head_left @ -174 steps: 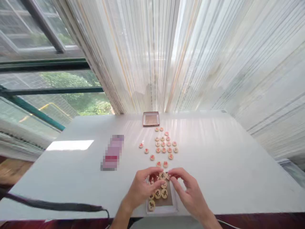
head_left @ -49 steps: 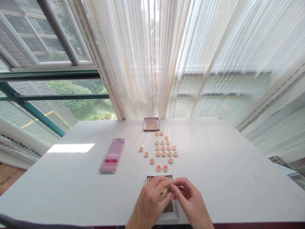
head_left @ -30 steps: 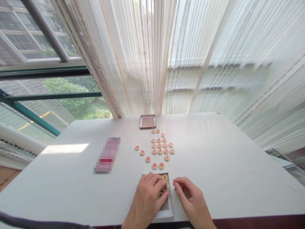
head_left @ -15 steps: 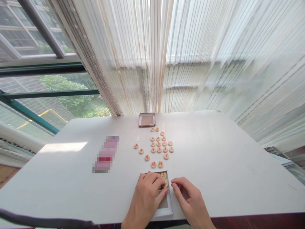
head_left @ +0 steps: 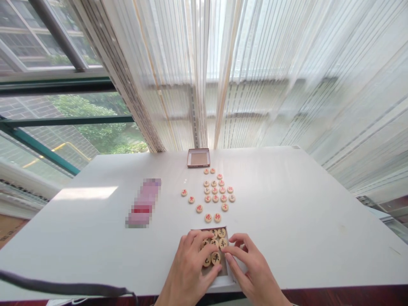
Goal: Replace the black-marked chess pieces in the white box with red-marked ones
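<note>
A shallow box [head_left: 230,276] with xiangqi pieces in its upper part sits at the table's near edge, in the lower middle of the head view. My left hand [head_left: 193,259] reaches over it from the left, its thumb and index finger closed around a black-marked xiangqi piece [head_left: 216,258]. Other black-marked pieces lie beside and beyond it, partly hidden under my fingers. My right hand [head_left: 253,265] is at the box's right wall, fingers bent and tips close together near another black-marked piece [head_left: 223,243]. Whatever those fingertips hold, if anything, is hidden.
Beyond the box, several xiangqi pieces [head_left: 214,190], mostly red-marked, lie face up on the white table [head_left: 302,221]. A box lid [head_left: 199,158] rests near the far edge. To the left is a blurred pink strip [head_left: 145,202]. A dark cable [head_left: 63,287] crosses the lower left.
My right hand has moved left to the box's edge. My left hand has shifted slightly, uncovering more black-marked pieces in the box. The view has tilted a little.
</note>
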Demonstrator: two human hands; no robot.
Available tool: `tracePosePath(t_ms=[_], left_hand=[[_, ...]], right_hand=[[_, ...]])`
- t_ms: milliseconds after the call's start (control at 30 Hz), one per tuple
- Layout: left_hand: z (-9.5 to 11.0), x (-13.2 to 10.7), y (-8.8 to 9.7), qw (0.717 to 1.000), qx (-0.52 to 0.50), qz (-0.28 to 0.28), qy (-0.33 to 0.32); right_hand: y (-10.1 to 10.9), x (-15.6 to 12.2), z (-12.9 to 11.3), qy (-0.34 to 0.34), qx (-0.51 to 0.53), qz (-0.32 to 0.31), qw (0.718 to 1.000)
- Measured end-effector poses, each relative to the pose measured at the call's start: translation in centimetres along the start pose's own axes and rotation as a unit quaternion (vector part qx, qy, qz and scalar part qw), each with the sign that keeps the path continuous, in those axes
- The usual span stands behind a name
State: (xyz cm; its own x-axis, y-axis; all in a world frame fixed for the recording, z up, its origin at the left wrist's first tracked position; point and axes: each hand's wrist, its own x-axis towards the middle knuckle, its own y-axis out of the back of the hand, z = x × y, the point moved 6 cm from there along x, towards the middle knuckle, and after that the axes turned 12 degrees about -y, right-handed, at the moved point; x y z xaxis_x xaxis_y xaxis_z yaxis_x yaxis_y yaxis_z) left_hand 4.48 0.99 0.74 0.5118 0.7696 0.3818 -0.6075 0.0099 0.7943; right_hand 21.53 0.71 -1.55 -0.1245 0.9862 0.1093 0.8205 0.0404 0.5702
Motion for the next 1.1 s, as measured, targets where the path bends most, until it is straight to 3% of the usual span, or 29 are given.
tracePosePath(t_ms=[233,400,567,767,867,967,1100], left_hand=[[0.0,0.1,0.9,1.0,0.007,0.009,-0.002],[-0.1,-0.3,1.2,1.0,0.013,0.016,-0.006],[-1.6,-0.8,2.0,0.997,0.041,0.052,-0.027],[-6.1,-2.4,2.8,0.994,0.039,0.106,0.011],[-7.1,-3.0,2.7,0.993,0.032,0.11,0.028],[-7.1,-3.1,2.4,0.993,0.033,0.108,0.031],[-7.0,-2.9,2.1,0.994,0.031,0.095,0.033]], right_hand=[[-0.2,0.0,0.3,-0.001,-0.019,0.01,1.0],[0.2,0.0,0.5,-0.035,0.03,0.02,0.999],[1.5,0.8,0.4,-0.07,0.065,0.019,0.995],[5.0,5.3,0.5,-0.077,-0.011,-0.004,0.997],[6.3,8.8,0.9,-0.033,-0.072,0.008,0.997],[6.1,11.6,1.7,-0.008,-0.116,0.007,0.993],[5.0,13.0,2.6,0.001,-0.122,0.011,0.992]])
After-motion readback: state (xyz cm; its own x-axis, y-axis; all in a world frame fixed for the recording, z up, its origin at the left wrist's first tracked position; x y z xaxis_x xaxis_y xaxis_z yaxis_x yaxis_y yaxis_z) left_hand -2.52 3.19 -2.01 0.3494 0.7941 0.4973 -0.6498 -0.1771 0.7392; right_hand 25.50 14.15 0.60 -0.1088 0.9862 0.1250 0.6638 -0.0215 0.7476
